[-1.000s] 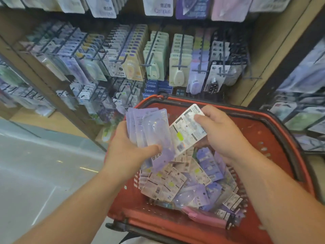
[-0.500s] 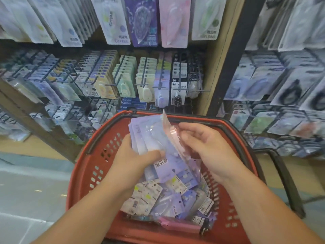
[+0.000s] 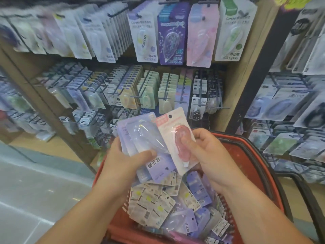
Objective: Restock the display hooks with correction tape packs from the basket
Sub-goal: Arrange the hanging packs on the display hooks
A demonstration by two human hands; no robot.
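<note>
I'm over the red basket [image 3: 260,152] now. My left hand [image 3: 121,162] grips a fanned stack of lilac packs [image 3: 140,138], thumb clamped across the front and fingers behind. My right hand [image 3: 209,155] pinches a single pink pack [image 3: 173,127], thumb on the blister. Both are held up just above the basket's far rim.

These should handle as light things: a thin card back, stiff enough to stay flat but easy to crease, with a glossy clear bubble moulded over the rounded tape body. That film looks slippery, and the stack could slide apart if the thumb eases. I'd hold each pack low on the card and leave the top free, because the round hang hole [image 3: 170,116] near the top edge has to meet the prong.

More packs [image 3: 154,205] lie heaped loose in the basket, from its middle to the near edge, many face down with printed grey backs showing.

The display hooks [image 3: 164,98] are thin metal prongs with small crossbars, already crowded with card packs. The shelving is blurred, so I can't say for sure which hook suits pink.
</note>
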